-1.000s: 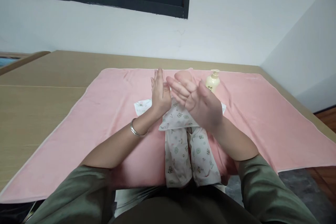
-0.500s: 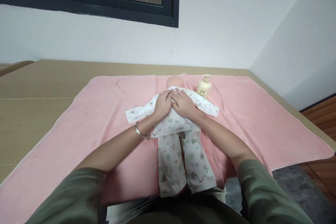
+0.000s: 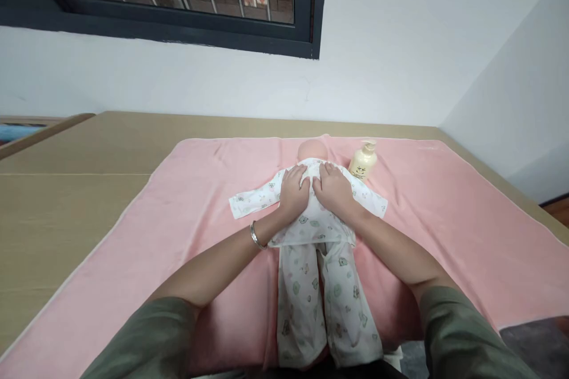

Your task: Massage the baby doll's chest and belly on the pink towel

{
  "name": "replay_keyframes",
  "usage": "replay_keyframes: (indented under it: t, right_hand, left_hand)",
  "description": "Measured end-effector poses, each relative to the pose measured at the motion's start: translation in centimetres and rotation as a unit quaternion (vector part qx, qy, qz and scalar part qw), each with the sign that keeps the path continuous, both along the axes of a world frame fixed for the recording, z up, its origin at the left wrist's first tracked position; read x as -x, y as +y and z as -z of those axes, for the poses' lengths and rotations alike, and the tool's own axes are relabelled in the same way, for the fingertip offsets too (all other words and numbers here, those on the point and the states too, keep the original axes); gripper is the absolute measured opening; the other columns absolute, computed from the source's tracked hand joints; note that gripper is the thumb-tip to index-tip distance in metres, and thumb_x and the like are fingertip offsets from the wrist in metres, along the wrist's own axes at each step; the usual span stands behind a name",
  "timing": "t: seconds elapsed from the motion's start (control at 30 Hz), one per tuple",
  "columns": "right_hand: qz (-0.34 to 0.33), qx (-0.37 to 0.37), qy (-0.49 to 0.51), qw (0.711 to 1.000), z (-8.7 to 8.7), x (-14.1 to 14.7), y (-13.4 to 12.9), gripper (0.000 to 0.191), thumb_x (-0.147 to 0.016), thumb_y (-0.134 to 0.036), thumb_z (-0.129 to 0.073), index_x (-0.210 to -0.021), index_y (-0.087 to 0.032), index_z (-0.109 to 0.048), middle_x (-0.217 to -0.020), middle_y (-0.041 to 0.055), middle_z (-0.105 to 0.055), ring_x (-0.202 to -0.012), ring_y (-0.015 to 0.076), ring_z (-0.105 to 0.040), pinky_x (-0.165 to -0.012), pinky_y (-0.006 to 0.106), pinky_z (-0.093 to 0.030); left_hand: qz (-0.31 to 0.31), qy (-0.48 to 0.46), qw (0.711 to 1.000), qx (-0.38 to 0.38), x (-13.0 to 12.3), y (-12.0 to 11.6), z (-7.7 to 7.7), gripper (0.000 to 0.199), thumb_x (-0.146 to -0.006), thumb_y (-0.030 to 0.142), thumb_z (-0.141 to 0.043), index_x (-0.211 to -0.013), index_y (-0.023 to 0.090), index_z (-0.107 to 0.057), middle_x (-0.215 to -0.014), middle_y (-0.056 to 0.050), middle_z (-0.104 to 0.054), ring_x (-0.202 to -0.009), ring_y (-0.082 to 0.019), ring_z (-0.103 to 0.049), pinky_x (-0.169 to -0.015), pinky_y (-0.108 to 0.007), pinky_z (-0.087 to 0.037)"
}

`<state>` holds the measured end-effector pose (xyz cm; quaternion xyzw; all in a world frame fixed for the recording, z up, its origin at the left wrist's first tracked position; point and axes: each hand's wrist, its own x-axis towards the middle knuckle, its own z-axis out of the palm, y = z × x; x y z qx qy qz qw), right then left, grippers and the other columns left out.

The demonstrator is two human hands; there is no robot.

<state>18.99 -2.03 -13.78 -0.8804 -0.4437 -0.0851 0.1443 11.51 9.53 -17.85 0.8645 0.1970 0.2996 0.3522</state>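
Note:
A baby doll (image 3: 312, 149) lies on a pink blanket (image 3: 208, 189), its bald head toward the wall. It wears a white printed top (image 3: 317, 222) with both sleeves spread out, and matching trousers (image 3: 302, 302) whose legs point toward me. My left hand (image 3: 294, 190) rests flat on the left side of the doll's upper body. On the right side lies my right hand (image 3: 333, 188), also flat, its fingers toward the doll's head. A narrow strip of the top shows between the two hands. Neither hand grasps anything. The doll's face is not visible.
A cream pump bottle (image 3: 363, 161) stands on the blanket beside the doll's right-hand sleeve. Under the blanket is a tan table (image 3: 80, 207), set against a white wall. A dark-framed window (image 3: 191, 23) with bars is above.
My hands, which met at the middle of the doll's upper body, have moved apart to either side. The whole view has shifted slightly; the doll and bottle stay in place on the blanket.

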Motion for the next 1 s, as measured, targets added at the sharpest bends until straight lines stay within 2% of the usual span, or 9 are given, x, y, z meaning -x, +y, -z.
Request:
replay_keyframes:
  t: [0.1, 0.2, 0.27, 0.33, 0.47, 0.63, 0.83, 0.9, 1.0]
  right_hand:
    - [-0.081, -0.029, -0.061, 0.994, 0.7, 1.0, -0.6, 0.044, -0.097, -0.02, -0.048, -0.133, 0.0, -0.061, -0.137, 0.02, -0.051, -0.131, 0.031, -0.047, -0.117, 0.039, -0.031]
    - [-0.125, -0.047, -0.022, 0.991, 1.0, 0.2, -0.5, 0.042, -0.095, -0.017, -0.048, -0.132, -0.006, -0.064, -0.141, 0.0118, -0.049, -0.136, 0.025, -0.042, -0.12, 0.034, -0.027]
    - [-0.087, -0.036, 0.032, 0.995, 0.9, -0.8, -0.3, 0.045, -0.097, -0.02, -0.05, -0.139, -0.008, -0.058, -0.145, 0.0088, -0.045, -0.14, 0.0231, -0.038, -0.12, 0.034, -0.026]
    - [-0.023, -0.013, 0.054, 0.998, 0.6, -1.3, -0.1, 0.048, -0.1, -0.025, -0.05, -0.143, -0.005, -0.052, -0.146, 0.0113, -0.044, -0.139, 0.0236, -0.038, -0.12, 0.035, -0.027]
    - [0.04, 0.043, -0.003, 0.998, -0.6, 0.0, -0.5, 0.043, -0.103, -0.03, -0.046, -0.131, 0.0, -0.058, -0.132, 0.0163, -0.056, -0.128, 0.0271, -0.049, -0.115, 0.038, -0.03]
    - [0.028, 0.117, -0.039, 0.992, -1.8, 1.8, -1.0, 0.043, -0.106, -0.032, -0.037, -0.114, 0.0, -0.064, -0.109, 0.0173, -0.064, -0.108, 0.0302, -0.057, -0.108, 0.043, -0.034]
    - [-0.008, 0.098, 0.019, 0.995, -0.9, -1.2, -0.4, 0.05, -0.104, -0.035, -0.045, -0.139, 0.001, -0.05, -0.142, 0.0166, -0.047, -0.135, 0.0284, -0.039, -0.116, 0.04, -0.027]
    - [-0.01, 0.08, 0.014, 0.997, -0.8, -1.3, -0.4, 0.044, -0.103, -0.034, -0.048, -0.128, 0.0, -0.058, -0.131, 0.0171, -0.056, -0.127, 0.0291, -0.047, -0.112, 0.039, -0.032]
    - [0.007, 0.068, -0.026, 0.997, -1.1, 0.2, -0.7, 0.036, -0.103, -0.031, -0.045, -0.105, -0.002, -0.067, -0.104, 0.0173, -0.064, -0.107, 0.0304, -0.057, -0.099, 0.039, -0.041]
  left_hand:
    - [0.015, -0.001, 0.999, -0.032, 0.2, 0.3, 0.3, 0.052, -0.09, 0.032, -0.036, -0.127, 0.008, -0.062, -0.134, -0.012, -0.058, -0.13, -0.025, -0.048, -0.12, -0.049, -0.027]
    - [0.025, 0.009, 0.998, -0.061, 0.4, 0.5, 0.6, 0.051, -0.092, 0.031, -0.034, -0.129, 0.009, -0.061, -0.136, -0.012, -0.056, -0.131, -0.026, -0.047, -0.119, -0.049, -0.028]
    - [0.025, 0.014, 0.996, -0.085, 0.6, 0.5, 0.5, 0.05, -0.093, 0.029, -0.034, -0.13, 0.009, -0.061, -0.137, -0.013, -0.055, -0.131, -0.026, -0.047, -0.119, -0.049, -0.029]
    - [0.03, 0.012, 0.993, -0.113, 0.7, 0.4, 0.2, 0.049, -0.093, 0.027, -0.034, -0.128, 0.008, -0.062, -0.134, -0.013, -0.057, -0.128, -0.027, -0.049, -0.116, -0.048, -0.032]
    - [0.053, 0.018, 0.99, -0.132, 0.8, 0.4, -0.6, 0.049, -0.09, 0.022, -0.033, -0.124, 0.011, -0.066, -0.13, -0.012, -0.059, -0.124, -0.026, -0.051, -0.111, -0.045, -0.038]
    - [0.034, 0.105, 0.987, -0.116, 0.4, 0.4, -0.6, 0.056, -0.088, 0.023, -0.039, -0.138, 0.002, -0.053, -0.144, -0.016, -0.047, -0.138, -0.03, -0.038, -0.121, -0.049, -0.024]
    - [0.024, -0.021, 0.985, -0.169, 0.9, -0.2, 0.2, 0.041, -0.096, 0.029, -0.035, -0.114, 0.008, -0.065, -0.122, -0.015, -0.063, -0.122, -0.026, -0.054, -0.11, -0.045, -0.04]
    - [0.021, -0.041, 0.984, -0.171, 1.0, -0.2, 0.1, 0.039, -0.096, 0.029, -0.035, -0.109, 0.011, -0.067, -0.118, -0.013, -0.065, -0.118, -0.025, -0.056, -0.106, -0.042, -0.043]
    - [0.004, -0.008, 0.99, -0.14, 0.9, -0.2, -0.2, 0.04, -0.09, 0.029, -0.04, -0.115, 0.009, -0.064, -0.121, -0.013, -0.063, -0.118, -0.026, -0.055, -0.106, -0.042, -0.042]
